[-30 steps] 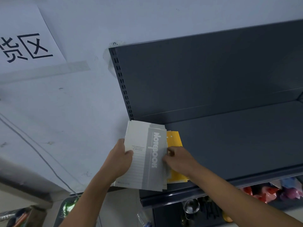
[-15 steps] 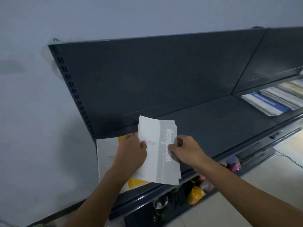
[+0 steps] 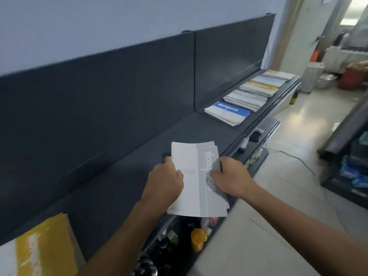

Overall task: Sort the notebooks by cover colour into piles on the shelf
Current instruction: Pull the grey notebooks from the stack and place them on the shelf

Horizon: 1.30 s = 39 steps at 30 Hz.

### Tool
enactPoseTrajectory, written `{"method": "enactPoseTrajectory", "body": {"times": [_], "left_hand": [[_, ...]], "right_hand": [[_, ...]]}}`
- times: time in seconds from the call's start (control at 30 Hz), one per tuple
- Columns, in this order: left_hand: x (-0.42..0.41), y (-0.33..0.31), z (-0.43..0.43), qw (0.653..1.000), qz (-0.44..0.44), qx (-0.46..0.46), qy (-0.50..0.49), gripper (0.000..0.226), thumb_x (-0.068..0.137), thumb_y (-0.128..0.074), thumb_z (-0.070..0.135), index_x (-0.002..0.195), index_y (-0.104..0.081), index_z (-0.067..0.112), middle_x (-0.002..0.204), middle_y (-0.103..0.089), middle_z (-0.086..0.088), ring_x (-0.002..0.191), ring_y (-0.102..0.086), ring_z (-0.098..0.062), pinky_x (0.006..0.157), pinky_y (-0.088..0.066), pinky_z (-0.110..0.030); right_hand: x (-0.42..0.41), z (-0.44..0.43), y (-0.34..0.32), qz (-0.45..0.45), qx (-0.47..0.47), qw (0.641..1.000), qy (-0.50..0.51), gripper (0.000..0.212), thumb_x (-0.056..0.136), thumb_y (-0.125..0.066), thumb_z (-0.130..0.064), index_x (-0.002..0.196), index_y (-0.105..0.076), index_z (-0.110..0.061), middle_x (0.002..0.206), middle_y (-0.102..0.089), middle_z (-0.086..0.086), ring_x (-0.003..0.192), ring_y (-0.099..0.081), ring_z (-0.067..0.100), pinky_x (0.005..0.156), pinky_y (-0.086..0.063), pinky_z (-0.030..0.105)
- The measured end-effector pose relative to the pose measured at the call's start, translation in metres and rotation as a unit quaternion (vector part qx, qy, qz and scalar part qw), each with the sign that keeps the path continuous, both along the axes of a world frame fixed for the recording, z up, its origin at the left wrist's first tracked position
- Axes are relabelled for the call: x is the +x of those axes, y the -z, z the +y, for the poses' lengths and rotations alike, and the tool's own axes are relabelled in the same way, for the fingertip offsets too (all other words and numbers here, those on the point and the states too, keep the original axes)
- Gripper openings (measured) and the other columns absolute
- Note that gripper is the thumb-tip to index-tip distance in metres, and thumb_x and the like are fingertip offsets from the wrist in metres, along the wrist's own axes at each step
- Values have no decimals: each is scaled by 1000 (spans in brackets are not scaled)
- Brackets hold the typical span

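Observation:
A small stack of grey-and-white notebooks (image 3: 196, 172) is held over the front edge of the dark shelf (image 3: 127, 176). My left hand (image 3: 164, 181) grips the stack's left side and my right hand (image 3: 232, 177) grips its right side, thumb on the grey cover band. A yellow-and-white notebook (image 3: 42, 248) lies on the shelf at the far left. Further right along the shelf lies a row of overlapping notebooks (image 3: 253, 92), with a blue-banded notebook (image 3: 229, 111) nearest me, then grey and yellow ones.
The shelf's dark back panel (image 3: 99, 92) rises behind. A lower shelf holds an orange bottle (image 3: 197, 239) and other small goods. A pale floor (image 3: 288, 152) with a thin cable stretches right; another display unit (image 3: 350, 166) stands at the far right.
The view has swung right along the shelf. Both hands carried the grey stack rightward, away from the yellow notebook, which stays on the shelf at the left.

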State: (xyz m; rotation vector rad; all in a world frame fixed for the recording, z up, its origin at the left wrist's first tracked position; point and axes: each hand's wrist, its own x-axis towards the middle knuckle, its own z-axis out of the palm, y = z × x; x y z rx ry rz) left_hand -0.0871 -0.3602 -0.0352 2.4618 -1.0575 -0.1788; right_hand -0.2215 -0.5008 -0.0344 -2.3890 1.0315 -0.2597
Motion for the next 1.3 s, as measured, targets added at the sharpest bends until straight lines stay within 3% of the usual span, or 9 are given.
{"method": "enactPoseTrajectory", "body": {"times": [0.13, 0.23, 0.37, 0.57, 0.73, 0.9, 1.07, 1.3], "left_hand": [[-32, 2, -83, 1000, -6, 16, 12, 31, 101, -44, 30, 126, -47, 12, 110, -63, -9, 87, -57, -22, 70, -45, -35], [-54, 4, -135, 1000, -5, 18, 24, 29, 100, -46, 31, 124, -47, 15, 111, -61, -6, 87, -55, -20, 69, -44, -34], [-77, 3, -185, 999, -2, 28, 40, 19, 99, -47, 31, 112, -46, 18, 103, -56, -4, 82, -49, -18, 68, -41, -34], [-90, -2, -259, 997, -8, 19, 71, 16, 98, -50, 35, 106, -42, 23, 92, -49, 5, 73, -48, -8, 54, -37, -24], [-89, 3, -319, 995, 1, 23, 94, 20, 98, -49, 35, 111, -46, 21, 95, -52, 4, 76, -49, -9, 59, -38, -26], [-84, 10, -386, 994, 2, 12, 111, 20, 98, -50, 35, 112, -47, 21, 90, -48, 8, 68, -43, -4, 51, -29, -18], [-71, 13, -462, 991, -2, 0, 134, 20, 100, -47, 32, 110, -50, 16, 100, -62, -4, 81, -53, -17, 68, -41, -31], [-55, 12, -563, 985, -5, -31, 172, 21, 101, -47, 31, 112, -53, 14, 105, -67, -6, 80, -54, -18, 67, -41, -32]], "right_hand": [[-40, -71, 2, -11, -9, 1000, 26, 24, 90, -56, -20, 88, -62, 3, 85, -66, 14, 80, -61, 30, 71, -53, 40], [-68, -115, 5, -10, -18, 999, 39, 23, 92, -55, -20, 83, -59, 0, 78, -63, 10, 75, -57, 27, 65, -48, 36], [-97, -160, 0, -2, -14, 998, 58, 28, 90, -56, -18, 83, -60, 9, 84, -69, 21, 74, -62, 31, 55, -42, 33], [-117, -224, -9, -24, 6, 995, 101, 29, 86, -58, -18, 92, -64, 9, 82, -69, 20, 77, -64, 31, 64, -52, 39], [-125, -272, -6, -13, 29, 990, 134, 29, 88, -58, -20, 91, -63, 8, 84, -68, 15, 79, -63, 31, 64, -48, 36], [-122, -333, -4, -8, 37, 987, 159, 29, 88, -58, -22, 100, -65, 4, 91, -70, 12, 84, -65, 28, 71, -52, 36], [-111, -404, -3, 10, 35, 982, 186, 29, 88, -59, -29, 108, -64, -9, 101, -70, 5, 90, -64, 26, 78, -53, 37], [-100, -499, -5, 9, 46, 977, 207, 32, 90, -61, -33, 118, -61, -16, 112, -67, 1, 98, -64, 23, 87, -55, 43]]}}
